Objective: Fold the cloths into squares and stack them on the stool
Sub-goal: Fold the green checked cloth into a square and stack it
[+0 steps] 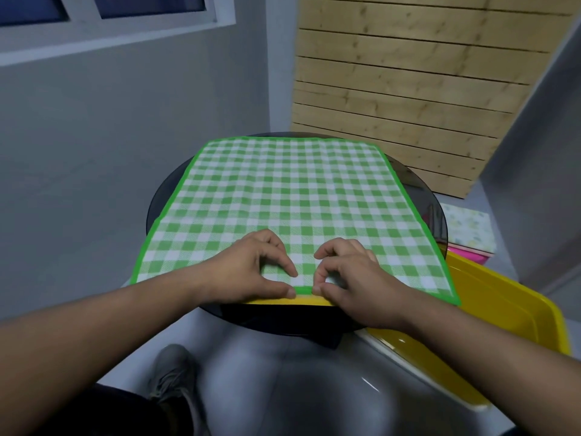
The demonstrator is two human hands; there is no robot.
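1. Cloth position. The green checked cloth (289,196) lies spread flat, one layer, on the round dark top (267,319). It covers most of the top. Its corners at 7 o'clock and 5 o'clock overhang the rim.

2. Left hand. The left hand (257,269) sits on the cloth's near hem at 6 o'clock, just left of the hem's midpoint. Thumb and forefinger are curled and pinch the green hem. The other fingers are bent and rest on the fabric.

3. Right hand. The right hand (355,275) mirrors it, just right of the midpoint. Thumb and forefinger pinch the same hem. The two pinches are almost touching.

4. Under the hem. A yellow strip (273,301) shows directly beneath the pinched hem. What it belongs to cannot be determined.

5. Surroundings. A yellow tub (503,309) stands at 4 o'clock of the top, just beside the rim. A pink box (468,228) with a patterned lid stands at 3 o'clock. A wooden slat panel (408,89) leans at 1 o'clock. A grey shoe (173,372) shows at 7 o'clock.
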